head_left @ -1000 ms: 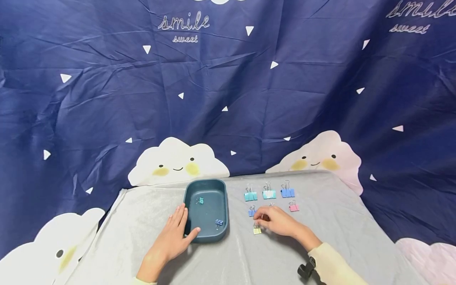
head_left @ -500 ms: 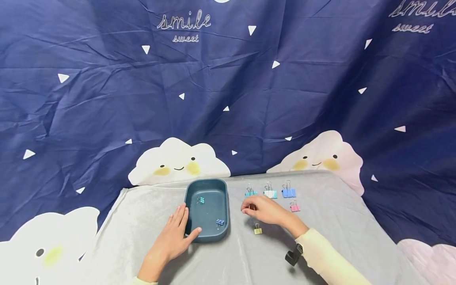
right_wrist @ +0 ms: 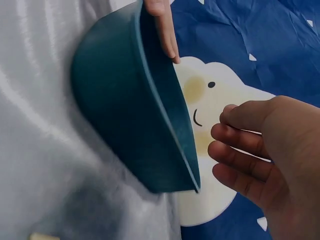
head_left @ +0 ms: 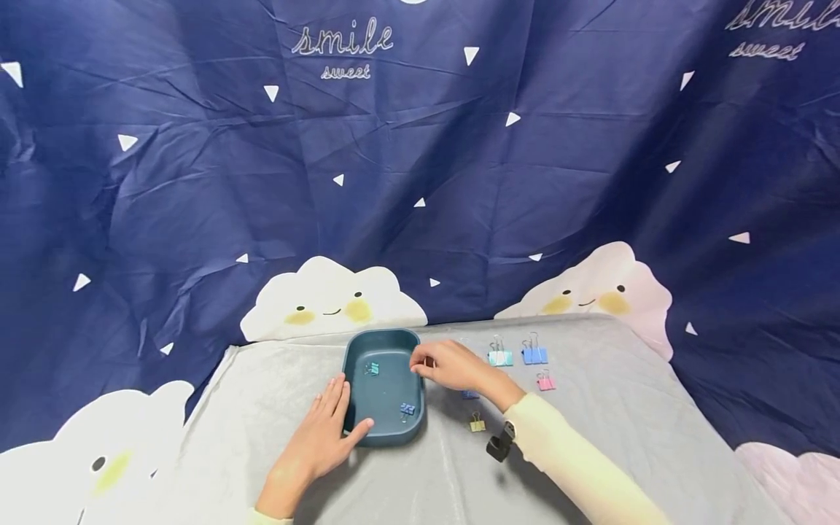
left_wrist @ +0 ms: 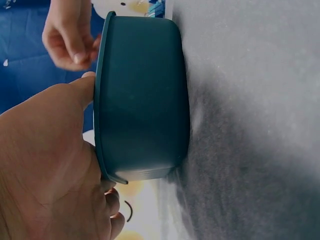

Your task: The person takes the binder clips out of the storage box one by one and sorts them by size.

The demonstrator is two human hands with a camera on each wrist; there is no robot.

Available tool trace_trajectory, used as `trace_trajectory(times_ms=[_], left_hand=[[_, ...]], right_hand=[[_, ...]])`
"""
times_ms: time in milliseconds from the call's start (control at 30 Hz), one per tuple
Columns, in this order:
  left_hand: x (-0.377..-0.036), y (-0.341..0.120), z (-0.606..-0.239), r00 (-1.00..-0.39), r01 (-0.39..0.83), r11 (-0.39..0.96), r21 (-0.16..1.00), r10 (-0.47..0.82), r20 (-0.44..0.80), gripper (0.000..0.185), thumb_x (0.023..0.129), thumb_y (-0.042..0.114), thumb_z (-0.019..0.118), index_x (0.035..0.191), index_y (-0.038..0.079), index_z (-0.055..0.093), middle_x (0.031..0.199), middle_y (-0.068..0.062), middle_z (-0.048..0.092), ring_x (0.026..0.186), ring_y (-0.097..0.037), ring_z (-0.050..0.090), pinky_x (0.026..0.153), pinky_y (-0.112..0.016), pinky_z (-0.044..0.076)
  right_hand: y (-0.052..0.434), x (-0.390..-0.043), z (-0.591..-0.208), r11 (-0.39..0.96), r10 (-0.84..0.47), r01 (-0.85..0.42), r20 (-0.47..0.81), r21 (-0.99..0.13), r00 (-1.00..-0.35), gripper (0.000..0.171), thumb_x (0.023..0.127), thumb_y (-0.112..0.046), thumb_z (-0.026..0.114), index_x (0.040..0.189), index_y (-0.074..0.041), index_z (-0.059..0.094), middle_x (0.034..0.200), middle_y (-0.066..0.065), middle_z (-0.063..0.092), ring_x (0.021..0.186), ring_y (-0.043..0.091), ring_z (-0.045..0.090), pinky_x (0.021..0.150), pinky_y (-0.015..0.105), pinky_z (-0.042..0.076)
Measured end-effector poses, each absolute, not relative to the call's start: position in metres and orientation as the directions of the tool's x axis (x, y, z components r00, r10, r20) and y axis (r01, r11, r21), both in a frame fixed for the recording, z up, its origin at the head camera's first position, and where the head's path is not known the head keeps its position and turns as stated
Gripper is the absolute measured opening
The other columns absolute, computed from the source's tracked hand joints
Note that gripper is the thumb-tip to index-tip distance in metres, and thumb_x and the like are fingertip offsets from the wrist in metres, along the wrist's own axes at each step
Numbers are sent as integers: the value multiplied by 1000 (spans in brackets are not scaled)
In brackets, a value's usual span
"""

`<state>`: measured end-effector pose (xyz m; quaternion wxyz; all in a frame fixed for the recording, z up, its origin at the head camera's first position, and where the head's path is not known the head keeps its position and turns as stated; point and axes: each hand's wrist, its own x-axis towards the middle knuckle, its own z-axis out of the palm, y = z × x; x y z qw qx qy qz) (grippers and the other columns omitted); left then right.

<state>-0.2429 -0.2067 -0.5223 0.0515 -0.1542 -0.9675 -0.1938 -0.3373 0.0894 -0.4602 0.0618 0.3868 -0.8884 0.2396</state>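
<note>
In the head view my left hand (head_left: 320, 437) rests on the left side and near-left corner of a dark teal box (head_left: 383, 440), its fingers straight. Over the box's right rim hovers my right hand (head_left: 453, 366), thumb and fingers bent together. The right wrist view shows that right hand (right_wrist: 265, 145) beside the rim, but no object is visible at its fingertips. Inside the box lie a teal binder clip (head_left: 372, 369) and a blue binder clip (head_left: 407, 409). Partly under the right hand, another blue binder clip (head_left: 469, 394) is on the cloth.
Right of the box are a yellow binder clip (head_left: 477, 423), a pink one (head_left: 546, 382), a large white-and-teal binder clip (head_left: 500, 357) and a large blue one (head_left: 534, 355). Grey cloth (head_left: 453, 474) covers the table. A navy curtain (head_left: 394, 146) hangs behind.
My right hand has moved left and away from me, from among the binder clips to the box's right rim. The left hand stays on the box.
</note>
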Motion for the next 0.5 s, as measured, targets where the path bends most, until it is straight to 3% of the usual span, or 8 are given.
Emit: trace_trajectory(times_ms=[500], left_hand=[[-245,-207,-520,-953,301,885,354,282,107,95,106,65,50,166,-5,28,178,-20,18,166,-38,16,134,-60,21]], right_hand=[[14,-374,-459,587,-710,-733,217,-343,-670,9,103,-16,71,106,-14,79,101,-5,75,87,7,64,81,26,56]])
